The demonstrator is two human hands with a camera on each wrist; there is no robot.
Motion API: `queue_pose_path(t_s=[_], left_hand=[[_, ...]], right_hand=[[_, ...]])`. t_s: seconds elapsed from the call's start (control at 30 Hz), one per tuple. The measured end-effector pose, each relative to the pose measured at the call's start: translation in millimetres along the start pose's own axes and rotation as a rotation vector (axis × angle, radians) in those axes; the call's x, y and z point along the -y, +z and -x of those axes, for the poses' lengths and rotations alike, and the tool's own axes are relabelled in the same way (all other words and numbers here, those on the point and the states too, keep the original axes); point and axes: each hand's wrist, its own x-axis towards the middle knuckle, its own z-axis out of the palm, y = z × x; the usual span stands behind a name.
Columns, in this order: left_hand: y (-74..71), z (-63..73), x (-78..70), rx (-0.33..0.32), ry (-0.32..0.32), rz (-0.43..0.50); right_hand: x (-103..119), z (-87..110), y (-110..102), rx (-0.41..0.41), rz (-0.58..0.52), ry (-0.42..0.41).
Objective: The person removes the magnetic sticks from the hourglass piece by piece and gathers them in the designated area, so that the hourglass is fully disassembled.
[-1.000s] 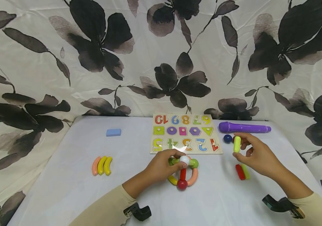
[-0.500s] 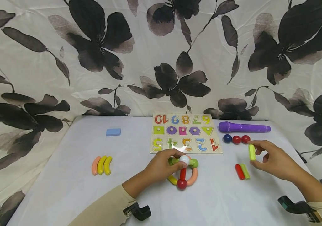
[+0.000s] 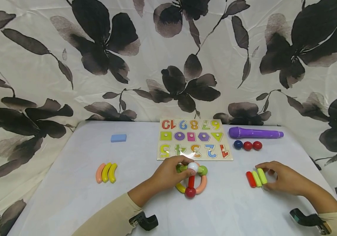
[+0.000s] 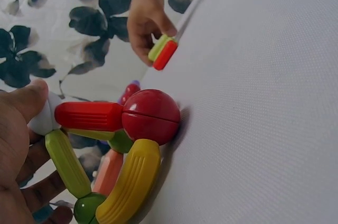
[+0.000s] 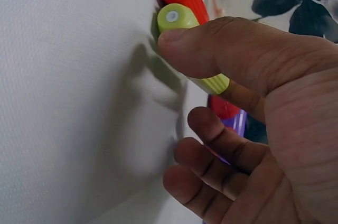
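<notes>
My left hand (image 3: 171, 172) pinches the white ball (image 3: 193, 167) of a frame built from magnetic sticks and balls. In the left wrist view a red stick (image 4: 88, 116) joins the white ball to a red ball (image 4: 152, 117), and a curved yellow stick (image 4: 132, 182) leads from there to a green ball (image 4: 88, 207). To the right, my right hand (image 3: 287, 178) pinches a yellow-green stick (image 3: 262, 176) by its ends between thumb and forefinger, low at the table. Beside it lie another yellow-green stick (image 3: 256, 179) and a red stick (image 3: 250, 179).
A number-and-shape puzzle board (image 3: 198, 127) lies behind the frame. Right of it are a purple wand-like piece (image 3: 257, 133), one blue ball (image 3: 238, 145) and two red balls (image 3: 247, 146). At left are a blue block (image 3: 118, 138) and three curved sticks (image 3: 105, 172).
My right hand has carried the yellow-green stick right, then down towards the table, beside the other two straight sticks. The red balls have come fully into view. The left hand has stayed still.
</notes>
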Motion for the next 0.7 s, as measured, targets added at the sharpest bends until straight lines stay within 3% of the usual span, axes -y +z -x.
queue_pose_path(t_s=[0.43,0.7], left_hand=[[-0.9,-0.6,2.6,0.010,0.027,0.018],[-1.0,0.8,6.3,-0.004,0.067,0.013]], right_hand=[[-0.5,-1.9,6.8,0.009,0.032,-0.017],[14.7,-2.5,-0.4,-0.016,0.095,-0.033]])
